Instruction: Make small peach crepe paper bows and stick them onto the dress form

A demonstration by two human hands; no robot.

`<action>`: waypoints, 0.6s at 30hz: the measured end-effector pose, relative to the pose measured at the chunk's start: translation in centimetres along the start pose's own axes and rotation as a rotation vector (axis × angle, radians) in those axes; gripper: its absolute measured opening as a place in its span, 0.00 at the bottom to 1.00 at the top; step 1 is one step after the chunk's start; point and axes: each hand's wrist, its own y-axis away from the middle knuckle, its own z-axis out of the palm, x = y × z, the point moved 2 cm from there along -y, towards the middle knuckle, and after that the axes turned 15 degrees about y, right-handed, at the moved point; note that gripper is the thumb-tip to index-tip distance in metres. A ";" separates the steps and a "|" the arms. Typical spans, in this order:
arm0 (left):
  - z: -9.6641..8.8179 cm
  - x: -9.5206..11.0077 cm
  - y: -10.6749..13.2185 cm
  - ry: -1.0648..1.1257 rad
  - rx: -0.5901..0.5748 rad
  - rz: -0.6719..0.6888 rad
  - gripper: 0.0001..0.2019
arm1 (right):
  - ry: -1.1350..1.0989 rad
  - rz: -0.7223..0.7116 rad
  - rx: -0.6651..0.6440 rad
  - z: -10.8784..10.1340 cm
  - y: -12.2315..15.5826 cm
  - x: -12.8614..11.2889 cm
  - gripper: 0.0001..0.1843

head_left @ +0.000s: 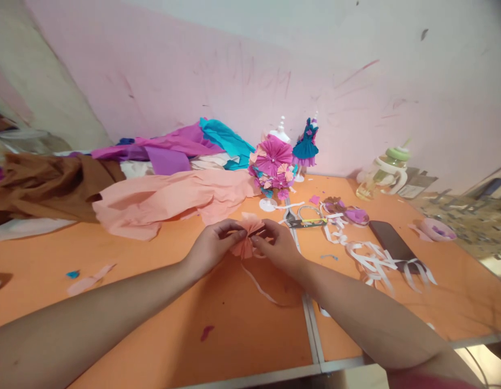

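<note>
Between both hands, just above the orange table (250, 346), is a peach pleated paper flower (245, 249), fanned out above and below the fingers. My left hand (218, 243) pinches it at the middle from the left. From the other side my right hand (277, 246) pinches the same centre with thumb and fingers. A thin pale strip (261, 286) trails down from the flower onto the table. Behind the hands stand a small dress form covered in magenta and peach paper flowers (273, 159) and another in a teal and purple dress (306, 141).
Peach paper (173, 197), brown paper (52, 186) and purple and turquoise sheets lie at the back left. On the right are pliers (303, 221), white ribbon curls (372, 259), a dark phone (392, 243), a tape roll (439, 229) and a green-lidded bottle (386, 170).
</note>
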 end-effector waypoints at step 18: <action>0.1 -0.5 -0.3 0.096 0.015 -0.066 0.13 | -0.142 0.082 -0.046 0.2 -0.6 0.3 0.12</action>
